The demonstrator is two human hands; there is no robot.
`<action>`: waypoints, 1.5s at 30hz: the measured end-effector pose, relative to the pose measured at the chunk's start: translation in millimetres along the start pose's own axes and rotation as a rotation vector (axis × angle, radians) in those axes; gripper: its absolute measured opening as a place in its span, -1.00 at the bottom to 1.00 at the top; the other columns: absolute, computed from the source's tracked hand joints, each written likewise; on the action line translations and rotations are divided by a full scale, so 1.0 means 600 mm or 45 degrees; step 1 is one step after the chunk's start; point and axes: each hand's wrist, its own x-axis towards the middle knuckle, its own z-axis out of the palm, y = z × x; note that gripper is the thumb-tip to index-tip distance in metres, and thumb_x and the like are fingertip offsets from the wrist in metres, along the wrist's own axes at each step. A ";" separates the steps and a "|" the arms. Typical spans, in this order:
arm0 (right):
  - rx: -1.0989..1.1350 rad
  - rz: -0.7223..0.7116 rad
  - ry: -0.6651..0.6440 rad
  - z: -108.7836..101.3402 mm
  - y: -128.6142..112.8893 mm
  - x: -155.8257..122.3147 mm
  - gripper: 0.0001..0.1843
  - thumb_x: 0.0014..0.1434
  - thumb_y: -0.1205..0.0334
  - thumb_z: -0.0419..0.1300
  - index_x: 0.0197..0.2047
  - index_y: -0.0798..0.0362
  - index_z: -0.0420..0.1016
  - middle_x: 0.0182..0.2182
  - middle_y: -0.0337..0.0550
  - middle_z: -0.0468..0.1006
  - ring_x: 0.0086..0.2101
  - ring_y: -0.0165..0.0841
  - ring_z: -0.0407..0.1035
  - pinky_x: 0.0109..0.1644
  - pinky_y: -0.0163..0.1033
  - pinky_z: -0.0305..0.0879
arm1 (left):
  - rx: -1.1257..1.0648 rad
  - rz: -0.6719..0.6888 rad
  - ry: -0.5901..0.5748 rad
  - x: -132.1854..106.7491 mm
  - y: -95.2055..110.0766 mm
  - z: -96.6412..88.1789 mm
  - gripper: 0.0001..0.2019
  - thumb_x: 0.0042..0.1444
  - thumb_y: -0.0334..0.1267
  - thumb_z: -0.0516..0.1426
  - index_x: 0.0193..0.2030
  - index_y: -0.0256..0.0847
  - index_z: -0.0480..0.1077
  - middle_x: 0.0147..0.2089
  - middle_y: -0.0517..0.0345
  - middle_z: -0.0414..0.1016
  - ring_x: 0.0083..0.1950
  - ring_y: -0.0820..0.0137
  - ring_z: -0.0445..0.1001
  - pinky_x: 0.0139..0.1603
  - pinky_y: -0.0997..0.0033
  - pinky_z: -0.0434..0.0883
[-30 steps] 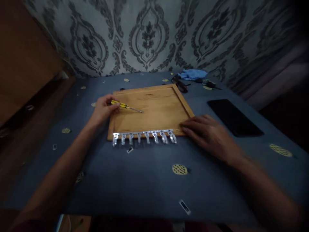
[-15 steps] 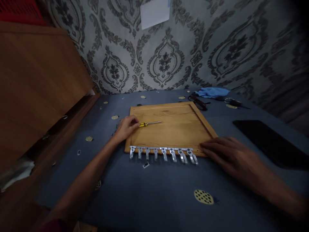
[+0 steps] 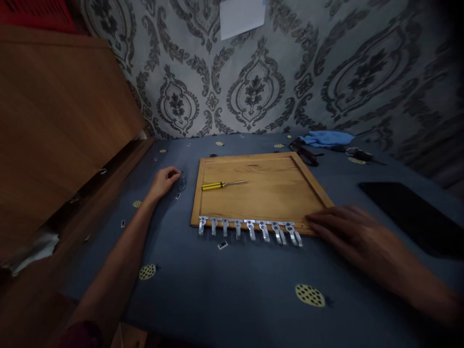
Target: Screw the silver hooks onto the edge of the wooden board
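Observation:
A shallow wooden board with a raised rim (image 3: pixel 261 193) lies flat on the bed-like surface. Along its near edge runs a row of several silver metal hooks (image 3: pixel 251 230), their curved ends hanging over the front. On the board's left part rests a screwdriver (image 3: pixel 215 185) with a yellow and black handle, its shaft to the right. My left hand (image 3: pixel 165 182) is left of the board, fingertips pinched at a small, thin, shiny curved thing (image 3: pixel 182 182) too faint to name. At the near right corner, my right hand (image 3: pixel 348 229) holds the board's edge with fingers and thumb.
A dark flat slab (image 3: pixel 409 215) lies at right. Behind the board are dark-framed glasses (image 3: pixel 306 153), a blue cloth (image 3: pixel 328 138) and a small dark object with a ring (image 3: pixel 358 153). A wooden cabinet (image 3: pixel 61 125) bounds the left side; a patterned wall (image 3: pixel 257 92) stands behind.
My left hand has let go of the screwdriver, which stays on the board, and has moved left to the small shiny thing. My right hand keeps its place at the board's corner.

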 end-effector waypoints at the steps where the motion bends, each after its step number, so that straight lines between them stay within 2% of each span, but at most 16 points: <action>1: 0.002 -0.002 -0.002 -0.001 0.000 0.001 -0.34 0.51 -0.04 -0.15 -0.22 0.11 0.71 -0.29 -0.01 0.72 -0.27 -0.18 0.62 -0.29 -0.14 0.63 | 0.002 0.009 -0.036 0.000 0.001 0.003 -0.62 0.34 -0.09 0.20 0.20 -0.24 0.41 0.18 -0.04 0.49 0.10 0.20 0.54 0.09 0.04 0.56; 6: 0.007 0.001 0.005 -0.004 0.000 0.004 -0.33 0.51 -0.06 -0.16 -0.23 0.09 0.71 -0.31 -0.02 0.71 -0.31 -0.21 0.62 -0.32 -0.16 0.63 | 0.012 0.024 -0.192 -0.001 0.005 0.007 -0.62 0.34 -0.10 0.21 0.19 -0.25 0.42 0.17 -0.04 0.50 0.09 0.21 0.54 0.09 0.05 0.56; 11: 0.025 0.021 -0.011 0.001 0.003 -0.002 -0.32 0.50 -0.09 -0.16 -0.21 0.08 0.71 -0.28 -0.01 0.72 -0.27 -0.17 0.62 -0.29 -0.10 0.64 | -0.080 -0.045 -0.228 0.004 -0.005 0.009 -0.61 0.34 -0.10 0.21 0.22 -0.24 0.40 0.20 -0.06 0.47 0.12 0.20 0.53 0.10 0.03 0.56; 19: 0.136 0.121 -0.145 0.002 0.009 -0.010 -0.41 0.47 -0.07 -0.08 -0.13 0.07 0.72 -0.21 0.04 0.72 -0.18 -0.10 0.61 -0.20 -0.04 0.64 | -0.455 -0.189 -0.136 0.006 -0.019 0.002 -0.61 0.34 -0.10 0.20 0.22 -0.23 0.40 0.20 -0.06 0.48 0.11 0.20 0.54 0.10 0.03 0.56; 24: 0.143 0.121 -0.133 0.001 0.008 -0.008 -0.40 0.47 -0.08 -0.09 -0.15 0.07 0.72 -0.22 0.06 0.71 -0.22 -0.12 0.61 -0.24 -0.05 0.64 | -0.687 -0.228 -0.037 -0.003 -0.018 -0.004 -0.63 0.35 -0.10 0.20 0.19 -0.24 0.41 0.15 -0.04 0.50 0.06 0.24 0.55 0.05 0.08 0.57; 27: 0.107 0.059 -0.079 -0.004 0.004 -0.002 -0.38 0.48 -0.06 -0.10 -0.19 0.09 0.72 -0.26 0.04 0.71 -0.26 -0.13 0.62 -0.29 -0.08 0.65 | -0.829 -0.218 0.023 -0.008 -0.008 -0.004 -0.72 0.29 -0.12 0.25 -0.02 -0.29 0.47 -0.07 0.06 0.56 -0.15 0.37 0.57 -0.12 0.29 0.57; 29: 0.086 0.042 -0.066 -0.007 0.001 0.001 -0.38 0.49 -0.05 -0.10 -0.20 0.10 0.72 -0.26 0.03 0.72 -0.27 -0.15 0.63 -0.30 -0.10 0.65 | -0.917 -0.199 0.052 -0.012 0.003 -0.003 -0.71 0.13 -0.11 0.36 -0.21 -0.29 0.46 -0.25 0.13 0.57 -0.29 0.44 0.54 -0.25 0.43 0.52; 31: 0.081 0.034 -0.070 -0.008 -0.001 0.003 -0.39 0.49 -0.03 -0.10 -0.19 0.10 0.72 -0.25 0.03 0.72 -0.27 -0.16 0.62 -0.29 -0.11 0.64 | -0.991 -0.178 0.064 -0.015 0.017 -0.003 -0.64 -0.07 -0.08 0.43 -0.32 -0.26 0.43 -0.34 0.16 0.56 -0.36 0.47 0.52 -0.32 0.49 0.48; 33: 0.087 0.040 -0.079 -0.008 -0.002 0.003 -0.39 0.49 -0.03 -0.10 -0.18 0.12 0.72 -0.24 0.05 0.71 -0.26 -0.16 0.61 -0.26 -0.11 0.64 | -1.041 -0.163 0.062 -0.018 0.030 -0.002 -0.59 -0.20 -0.06 0.46 -0.34 -0.25 0.44 -0.36 0.16 0.56 -0.38 0.47 0.50 -0.34 0.50 0.47; 36: 0.116 0.086 -0.101 -0.007 -0.003 0.001 -0.39 0.49 -0.04 -0.10 -0.17 0.12 0.71 -0.24 0.07 0.71 -0.22 -0.14 0.60 -0.22 -0.08 0.63 | -1.079 -0.151 0.052 -0.020 0.048 -0.001 -0.58 -0.28 -0.05 0.47 -0.37 -0.25 0.47 -0.38 0.15 0.56 -0.39 0.47 0.48 -0.36 0.49 0.46; 41: 0.157 0.158 -0.119 -0.013 -0.005 0.001 -0.41 0.48 -0.05 -0.08 -0.16 0.10 0.70 -0.23 0.06 0.70 -0.22 -0.12 0.59 -0.24 -0.06 0.60 | -1.084 -0.136 0.043 -0.024 0.076 0.004 -0.61 -0.30 -0.05 0.47 -0.41 -0.24 0.49 -0.39 0.13 0.55 -0.38 0.44 0.48 -0.38 0.48 0.43; 45: 0.204 0.194 -0.117 -0.022 -0.008 0.003 -0.46 0.47 -0.04 -0.06 -0.14 0.09 0.68 -0.22 0.08 0.70 -0.19 -0.12 0.57 -0.17 -0.05 0.58 | -1.064 -0.103 0.043 -0.028 0.102 0.007 -0.65 -0.29 -0.07 0.45 -0.46 -0.23 0.51 -0.45 0.16 0.50 -0.43 0.47 0.41 -0.43 0.50 0.36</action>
